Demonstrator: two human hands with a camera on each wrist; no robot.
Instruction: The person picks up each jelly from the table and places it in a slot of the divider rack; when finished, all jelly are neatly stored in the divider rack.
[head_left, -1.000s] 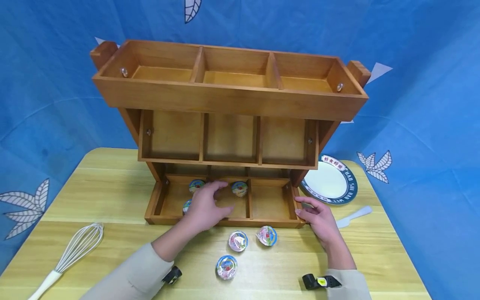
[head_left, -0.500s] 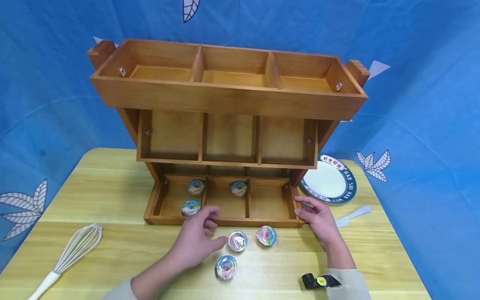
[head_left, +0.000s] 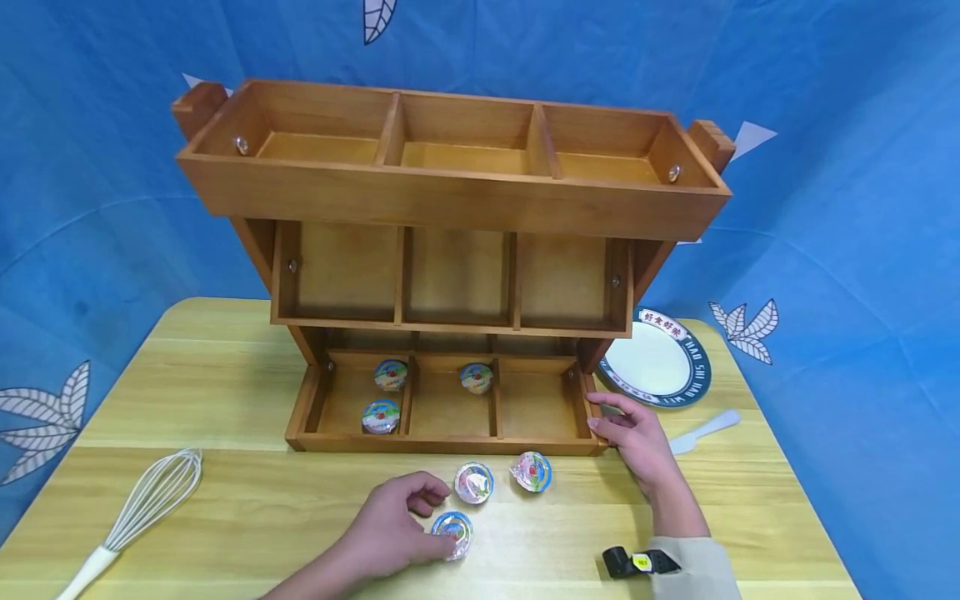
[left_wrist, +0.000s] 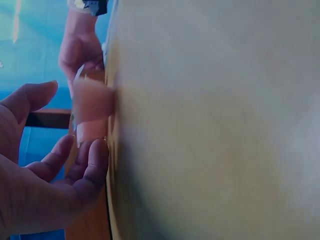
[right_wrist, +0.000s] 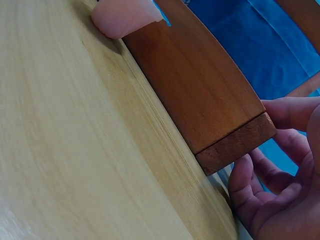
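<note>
At the front of the table my left hand (head_left: 397,525) reaches to a jelly cup (head_left: 458,530) with a foil lid, its thumb over the lid's edge in the head view. In the left wrist view the thumb and fingers stand apart around the cup (left_wrist: 92,105). Two more jelly cups, one pinkish (head_left: 474,483) and one beside it (head_left: 532,472), sit before a three-tier wooden rack (head_left: 450,446). My right hand (head_left: 637,437) holds the right end of the rack's bottom tray, fingers at its corner (right_wrist: 240,142) in the right wrist view.
In the bottom tray, two cups lie in the left compartment, including a front one (head_left: 381,417), and another cup (head_left: 476,378) in the middle. A whisk (head_left: 153,500) lies left. A plate (head_left: 690,367) and a white spreader knife (head_left: 705,432) are at the right.
My left hand has drawn back from the bottom tray toward the front of the table, down to the nearest jelly cup. The right hand stays at the rack's end.
</note>
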